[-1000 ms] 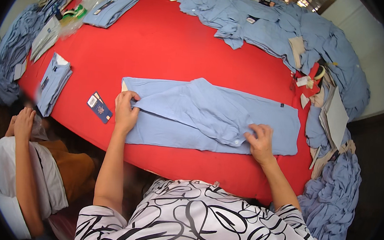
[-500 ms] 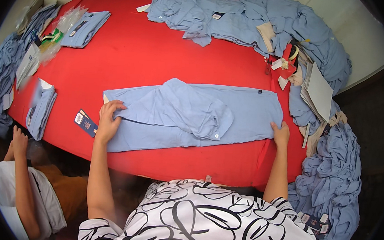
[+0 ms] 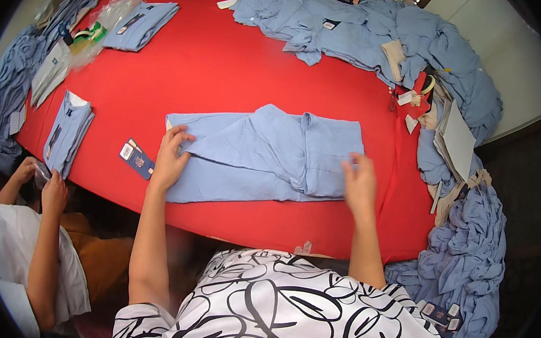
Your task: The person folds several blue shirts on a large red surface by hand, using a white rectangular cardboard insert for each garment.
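Note:
A light blue shirt lies folded lengthwise on the red-covered table in front of me. Its right-hand end is turned back over the middle, making a doubled panel with a straight edge. At its left end, my left hand grips the cloth by the edge, fingers bent on top and thumb close by. Slightly blurred, my right hand is at the folded right edge, fingers apart and nothing seen between them. A dark blue hang tag with a white label sticks out left of my left hand.
Loose blue shirts heap along the far edge; another pile hangs at the right. White cards and a tape roll lie there. Folded shirts sit left, near a co-worker's hands holding clear plastic.
My right hand has moved left, and the shirt's right end is now folded inward. My left hand keeps its place on the shirt. The co-worker's hands have come up beside the folded shirt.

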`<state>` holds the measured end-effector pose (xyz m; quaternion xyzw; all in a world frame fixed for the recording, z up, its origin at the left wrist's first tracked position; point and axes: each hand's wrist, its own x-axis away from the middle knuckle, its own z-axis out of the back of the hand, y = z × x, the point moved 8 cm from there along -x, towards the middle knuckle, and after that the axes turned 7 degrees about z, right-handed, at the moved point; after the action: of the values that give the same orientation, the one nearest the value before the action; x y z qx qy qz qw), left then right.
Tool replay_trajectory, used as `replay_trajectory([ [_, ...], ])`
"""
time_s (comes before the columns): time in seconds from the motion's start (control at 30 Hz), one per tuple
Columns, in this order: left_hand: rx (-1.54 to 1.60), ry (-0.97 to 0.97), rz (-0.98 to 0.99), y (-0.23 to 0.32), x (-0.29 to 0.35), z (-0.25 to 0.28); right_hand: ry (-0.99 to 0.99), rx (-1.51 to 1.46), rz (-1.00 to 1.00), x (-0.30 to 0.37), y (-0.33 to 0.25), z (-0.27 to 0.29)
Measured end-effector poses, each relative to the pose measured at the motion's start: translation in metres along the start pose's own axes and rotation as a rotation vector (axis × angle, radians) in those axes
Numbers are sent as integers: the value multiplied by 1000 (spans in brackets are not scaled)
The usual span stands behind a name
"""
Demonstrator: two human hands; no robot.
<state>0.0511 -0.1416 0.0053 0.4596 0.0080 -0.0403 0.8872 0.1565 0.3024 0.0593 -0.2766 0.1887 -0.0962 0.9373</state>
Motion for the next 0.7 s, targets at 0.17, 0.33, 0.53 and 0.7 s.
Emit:
replay_trajectory([
  [0.17, -216, 110, 0, 7, 5, 8, -161, 45, -280, -4, 98, -2],
  [0.33, -84, 137, 25, -4, 13, 0, -166, -337, -206, -50, 32, 22],
  [0.53, 441, 122, 195, 2, 31, -21, -447, -251, 317, -31, -189, -53],
  [0.7, 58, 206, 224, 10, 24, -22, -767, -560, 426, 64, -232, -169],
])
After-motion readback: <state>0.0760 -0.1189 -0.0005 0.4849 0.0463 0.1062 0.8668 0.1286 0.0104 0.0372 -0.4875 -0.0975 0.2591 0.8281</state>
